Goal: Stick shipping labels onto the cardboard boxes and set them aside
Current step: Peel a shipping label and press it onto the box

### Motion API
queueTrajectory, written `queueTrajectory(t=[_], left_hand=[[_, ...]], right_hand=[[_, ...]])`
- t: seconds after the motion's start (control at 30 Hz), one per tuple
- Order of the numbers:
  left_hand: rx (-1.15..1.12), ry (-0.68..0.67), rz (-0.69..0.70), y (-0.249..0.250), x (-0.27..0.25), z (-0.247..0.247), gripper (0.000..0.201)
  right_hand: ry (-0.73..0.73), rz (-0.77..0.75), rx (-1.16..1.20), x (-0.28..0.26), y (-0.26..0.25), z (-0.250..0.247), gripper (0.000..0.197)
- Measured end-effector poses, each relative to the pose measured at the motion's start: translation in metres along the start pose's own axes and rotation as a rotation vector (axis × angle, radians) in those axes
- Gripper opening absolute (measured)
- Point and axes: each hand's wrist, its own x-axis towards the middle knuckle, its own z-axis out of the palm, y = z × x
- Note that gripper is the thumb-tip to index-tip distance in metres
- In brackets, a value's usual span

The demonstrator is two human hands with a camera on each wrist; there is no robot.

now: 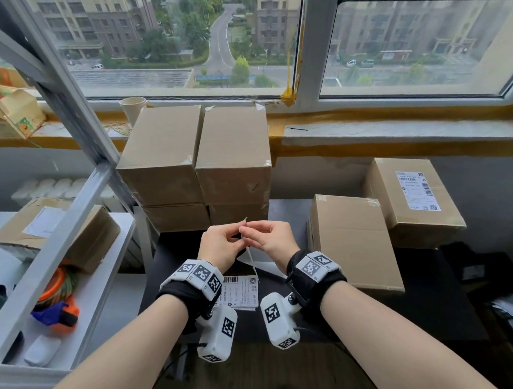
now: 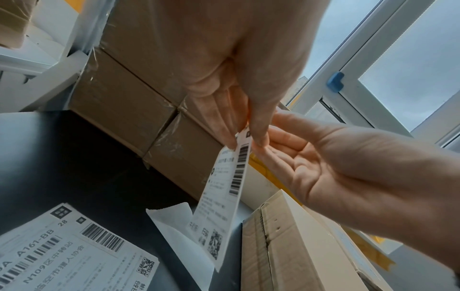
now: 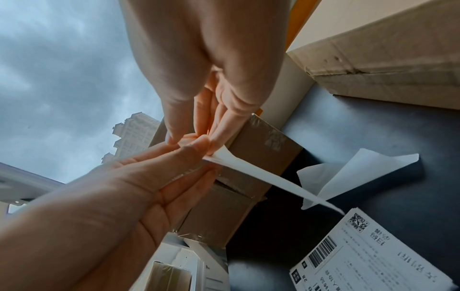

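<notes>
Both hands meet above the dark table (image 1: 423,298) and pinch the top of one shipping label (image 2: 224,196), which hangs down edge-on to the head view. My left hand (image 1: 234,235) grips its upper edge between thumb and fingers (image 2: 259,135). Opposite it, my right hand (image 1: 261,233) pinches the same top corner (image 3: 194,139). A stack of printed labels (image 1: 241,292) lies on the table under my wrists. An unlabelled cardboard box (image 1: 352,239) lies just right of my hands. Behind it sits a labelled box (image 1: 413,198).
Taped boxes (image 1: 192,156) are stacked two high against the window sill. A loose sheet of white backing paper (image 2: 179,226) lies on the table. The white shelf (image 1: 76,328) at left holds a labelled box (image 1: 54,229) and an orange tape dispenser (image 1: 56,299).
</notes>
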Motion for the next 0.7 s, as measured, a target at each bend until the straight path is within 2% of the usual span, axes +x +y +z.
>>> queueTrajectory(t=[0.2, 0.37, 0.57, 0.7], left_hand=[[-0.017, -0.007, -0.002, 0.004, 0.004, 0.0, 0.039], [-0.01, -0.009, -0.006, 0.001, 0.007, 0.001, 0.04], [0.012, -0.03, -0.017, -0.001, 0.009, 0.001, 0.039], [-0.147, -0.072, -0.102, -0.002, 0.011, 0.002, 0.051]], right_hand=[[-0.009, -0.003, 0.115, 0.003, 0.001, -0.003, 0.027], [0.024, -0.012, 0.051, 0.006, 0.003, -0.002, 0.018], [0.029, 0.002, -0.007, 0.013, 0.006, -0.001, 0.016], [0.027, 0.012, 0.01, 0.016, 0.008, -0.002, 0.01]])
